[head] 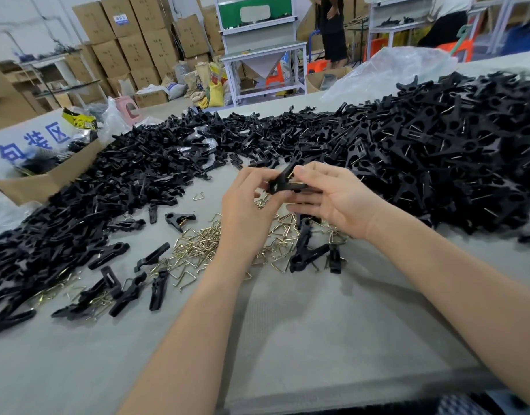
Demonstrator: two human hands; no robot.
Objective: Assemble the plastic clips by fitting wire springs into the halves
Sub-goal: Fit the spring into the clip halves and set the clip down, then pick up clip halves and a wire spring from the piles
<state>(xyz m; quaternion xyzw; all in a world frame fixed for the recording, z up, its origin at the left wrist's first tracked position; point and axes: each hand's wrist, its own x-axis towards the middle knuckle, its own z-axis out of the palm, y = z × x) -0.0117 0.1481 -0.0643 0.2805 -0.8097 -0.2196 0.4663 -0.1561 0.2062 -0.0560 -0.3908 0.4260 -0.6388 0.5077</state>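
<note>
Both hands meet above the grey bench [287, 330], sharing one black plastic clip [283, 183]. The left hand [245, 205] has a narrow grip, its fingertips pinching the clip's near end; the right hand [332, 196] curls its thumb and fingers round the other end. A brass-coloured wire spring [291, 174] shows at the clip's top. Loose wire springs [198, 247] lie scattered on the bench below the hands. A heap of clip halves [123, 175] spreads to the left, and a higher pile of assembled clips [437, 145] rises to the right.

held clip [280, 182] partly hidden behind curled fingers [314, 172]
</note>
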